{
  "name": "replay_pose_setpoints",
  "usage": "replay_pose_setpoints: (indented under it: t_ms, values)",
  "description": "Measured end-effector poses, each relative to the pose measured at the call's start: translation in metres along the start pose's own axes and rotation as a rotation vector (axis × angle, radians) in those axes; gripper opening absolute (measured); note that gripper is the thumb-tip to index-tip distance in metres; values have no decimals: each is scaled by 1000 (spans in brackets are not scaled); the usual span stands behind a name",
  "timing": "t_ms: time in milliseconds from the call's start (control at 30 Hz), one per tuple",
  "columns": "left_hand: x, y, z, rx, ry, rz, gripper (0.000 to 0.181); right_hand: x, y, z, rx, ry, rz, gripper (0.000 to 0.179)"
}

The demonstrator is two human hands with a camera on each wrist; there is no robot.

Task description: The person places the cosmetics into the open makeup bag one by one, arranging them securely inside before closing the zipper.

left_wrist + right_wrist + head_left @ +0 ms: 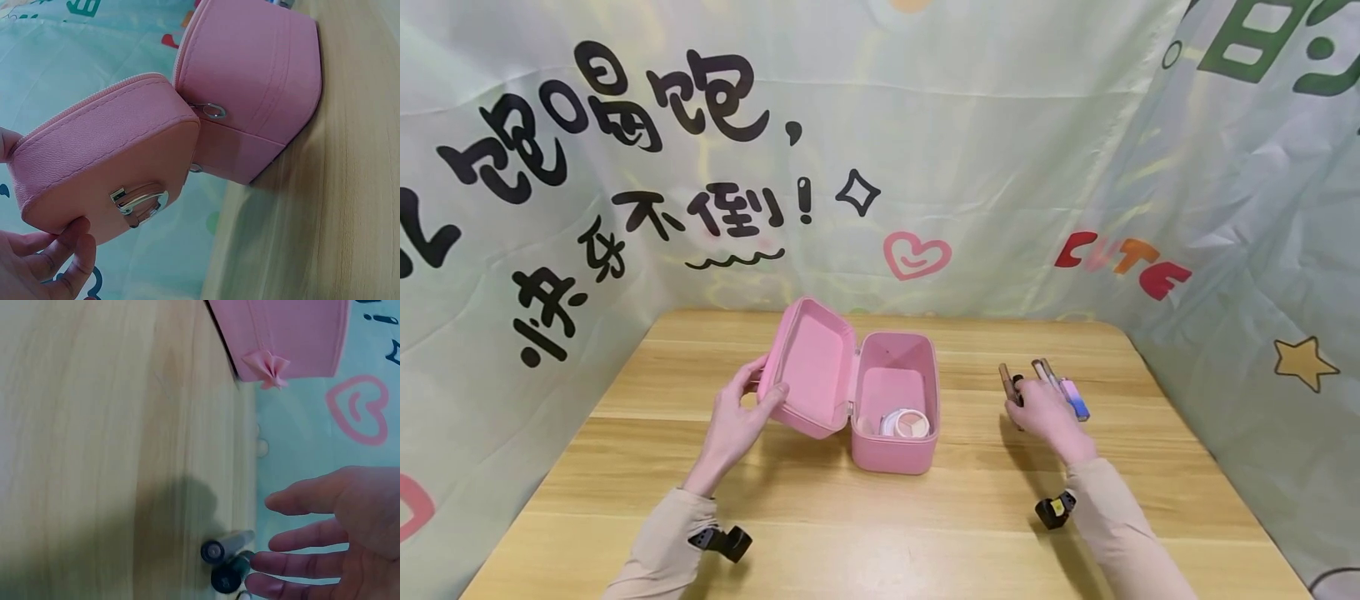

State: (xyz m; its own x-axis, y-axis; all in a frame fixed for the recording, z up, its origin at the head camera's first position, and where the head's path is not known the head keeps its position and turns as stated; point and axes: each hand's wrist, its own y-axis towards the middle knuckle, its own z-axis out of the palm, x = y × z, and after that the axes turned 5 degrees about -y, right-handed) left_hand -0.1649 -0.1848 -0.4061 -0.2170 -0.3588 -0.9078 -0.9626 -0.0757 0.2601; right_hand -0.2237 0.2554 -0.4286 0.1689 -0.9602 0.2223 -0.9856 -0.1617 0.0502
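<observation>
A pink zip-up cosmetic case (895, 457) stands on the table with its lid (811, 371) swung out to the left. My left hand (737, 425) grips the lid's outer edge, thumb on the rim and fingers on the outside, near a metal-ringed handle (140, 203). Inside the case lies a round compact (912, 424) with a sectioned pan. My right hand (1045, 410) is over a small group of slim cosmetic tubes, one of them brown (1005, 380). In the right wrist view its fingers extend, apart, toward a dark-capped tube (232, 575) and a greyer tube (225, 545).
A pink-and-blue item (1075, 400) lies just right of the right hand. Beyond the wooden table (895, 542) hangs a printed cloth (1000, 167), which also comes down along both sides. A pink bow (269, 367) decorates the case's side.
</observation>
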Motion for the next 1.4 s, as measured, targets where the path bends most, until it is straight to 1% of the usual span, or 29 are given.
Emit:
replay_pose_setpoints:
  t_ms: [100,200,300,567,733,967,1200,1400]
  values:
    - [0,1,0,2,1,1,58,3,2,4,27,-1,21,22]
    - [0,1,1,3,-1,-1,58,5,4,6,23,-15,39,27]
    - [0,1,1,2,-3,-3,58,8,6,6,45,-4,69,31]
    - [0,0,0,0,3,-6,57,11,11,6,64,-35,80,32]
    - [0,0,0,-3,7,-5,57,10,13,8,51,-33,80,29]
    - [-1,0,0,-2,3,-9,57,12,17,14,-8,-63,73,27]
    - [-1,0,0,-1,4,-8,57,13,26,19,2,-37,98,29]
    - [-2,0,0,6,1,-15,57,12,33,23,2,-66,120,27]
